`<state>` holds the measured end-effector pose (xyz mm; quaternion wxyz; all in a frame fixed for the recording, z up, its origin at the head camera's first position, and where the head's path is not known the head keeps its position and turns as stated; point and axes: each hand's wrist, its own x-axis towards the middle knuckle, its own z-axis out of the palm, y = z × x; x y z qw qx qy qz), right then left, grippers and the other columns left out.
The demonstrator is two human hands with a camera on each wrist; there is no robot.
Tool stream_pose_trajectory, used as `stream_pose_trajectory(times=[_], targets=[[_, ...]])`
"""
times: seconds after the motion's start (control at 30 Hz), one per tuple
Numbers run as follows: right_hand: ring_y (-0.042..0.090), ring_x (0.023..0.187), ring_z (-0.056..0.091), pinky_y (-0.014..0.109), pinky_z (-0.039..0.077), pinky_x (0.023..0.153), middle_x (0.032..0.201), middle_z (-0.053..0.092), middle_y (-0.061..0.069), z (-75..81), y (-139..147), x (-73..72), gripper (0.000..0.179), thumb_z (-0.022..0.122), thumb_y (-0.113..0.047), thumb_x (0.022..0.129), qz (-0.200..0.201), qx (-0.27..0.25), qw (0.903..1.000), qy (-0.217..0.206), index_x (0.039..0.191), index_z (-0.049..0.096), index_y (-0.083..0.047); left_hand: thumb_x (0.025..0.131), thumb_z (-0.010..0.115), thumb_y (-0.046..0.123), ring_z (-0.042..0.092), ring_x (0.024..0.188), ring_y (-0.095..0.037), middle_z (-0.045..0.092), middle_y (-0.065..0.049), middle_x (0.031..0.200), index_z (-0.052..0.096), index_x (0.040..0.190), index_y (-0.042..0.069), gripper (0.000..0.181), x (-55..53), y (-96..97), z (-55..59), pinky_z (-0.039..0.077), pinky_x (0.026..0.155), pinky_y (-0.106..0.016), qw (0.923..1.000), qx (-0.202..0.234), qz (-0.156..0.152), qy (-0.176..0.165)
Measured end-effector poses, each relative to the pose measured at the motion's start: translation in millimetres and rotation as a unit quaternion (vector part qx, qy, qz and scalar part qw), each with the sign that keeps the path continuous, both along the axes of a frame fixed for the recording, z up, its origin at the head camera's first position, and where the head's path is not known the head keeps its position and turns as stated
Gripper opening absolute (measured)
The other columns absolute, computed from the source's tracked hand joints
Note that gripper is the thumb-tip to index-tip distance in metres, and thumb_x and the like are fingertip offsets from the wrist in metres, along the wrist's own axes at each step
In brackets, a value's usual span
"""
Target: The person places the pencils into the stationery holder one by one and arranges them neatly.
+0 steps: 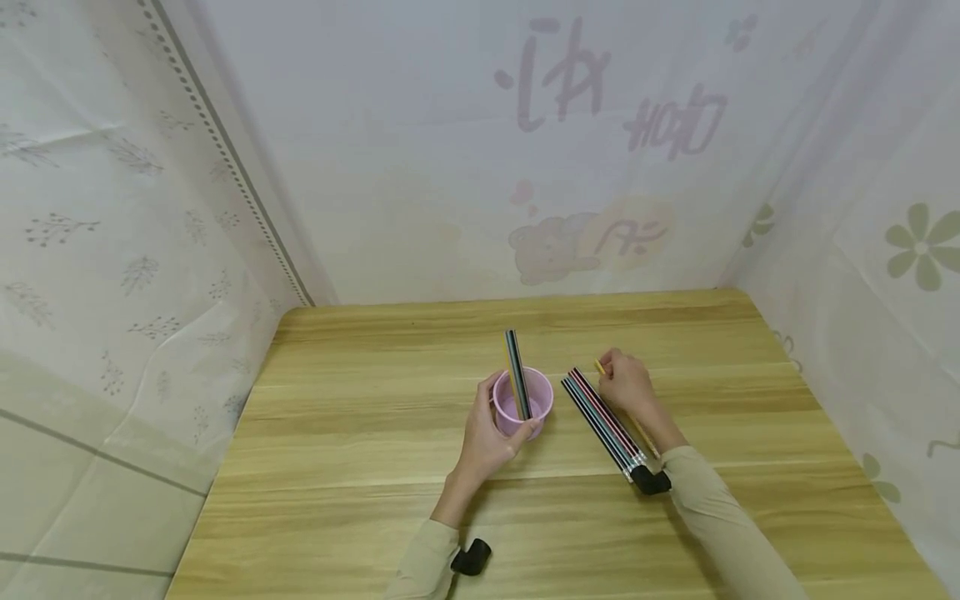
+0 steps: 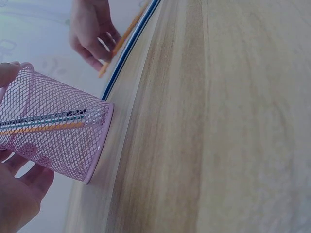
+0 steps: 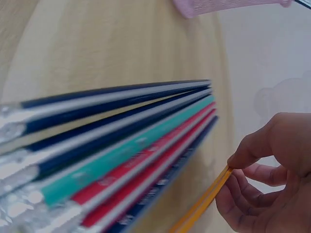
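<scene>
My left hand [image 1: 483, 442] grips a pink mesh pencil cup [image 2: 58, 145], thumb on the near side and fingers round the far left. The cup stands on the table. Inside it lean several pencils [image 1: 516, 367], yellow, teal and black, their lower ends showing through the mesh in the left wrist view. To the right of the cup, my right hand [image 1: 628, 385] pinches one end of a yellow pencil [image 3: 206, 199] between thumb and fingers. Beside that hand lies a row of pencils [image 1: 606, 425], black, teal and red, side by side with their silvery ends towards me.
The wood-grain table [image 1: 337, 450] reaches back to a pale printed curtain [image 1: 420, 192], with more curtain at the left and right. A black wrist device sits at each sleeve; the right one [image 1: 649, 481] covers part of the pencil row's near end.
</scene>
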<state>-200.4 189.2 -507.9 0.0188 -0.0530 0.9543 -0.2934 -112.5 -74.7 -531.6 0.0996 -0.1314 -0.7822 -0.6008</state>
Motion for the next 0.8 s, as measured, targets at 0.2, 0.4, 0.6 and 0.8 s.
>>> stream_pose_trajectory(times=[0.2,0.4,0.6,0.8], targets=[[0.029,0.079,0.064,0.039,0.052,0.070,0.088,0.066,0.017,19.3,-3,1.5,0.028,0.059,0.003,0.084,0.002,-0.041,0.9977,0.053,0.112,0.062,0.007,0.078,0.087,0.023,0.057,0.127,-0.033,0.051,-0.013,0.143,0.036,0.150,0.009,0.089,0.0,-0.4,0.2,0.053,0.106,-0.047,1.0000,-0.001,0.001,-0.003],[0.027,0.078,0.065,0.032,0.051,0.070,0.088,0.065,0.016,41.4,-13,4.3,0.030,0.059,0.003,0.084,0.000,-0.061,0.9935,0.096,0.114,0.063,0.005,0.078,0.087,0.024,0.056,0.128,-0.032,0.051,-0.013,0.144,0.036,0.150,0.010,0.089,-0.3,-0.5,-0.3,0.052,0.106,-0.046,0.9999,-0.009,0.003,-0.003],[0.027,0.079,0.067,0.024,0.053,0.066,0.090,0.066,0.016,58.3,-21,8.4,0.030,0.059,0.003,0.085,0.008,-0.092,0.9878,0.126,0.114,0.063,0.003,0.078,0.086,0.024,0.056,0.128,-0.031,0.051,-0.013,0.144,0.035,0.150,0.010,0.089,-0.6,-0.1,-0.7,0.052,0.106,-0.046,0.9999,-0.009,0.003,-0.004],[0.026,0.079,0.067,0.014,0.053,0.063,0.093,0.067,0.016,72.6,-30,13.3,0.030,0.060,0.005,0.084,0.023,-0.131,0.9795,0.152,0.114,0.063,0.003,0.078,0.086,0.023,0.056,0.128,-0.032,0.051,-0.013,0.144,0.035,0.150,0.008,0.090,-0.5,0.1,-1.2,0.052,0.107,-0.047,0.9999,-0.010,0.001,-0.001]])
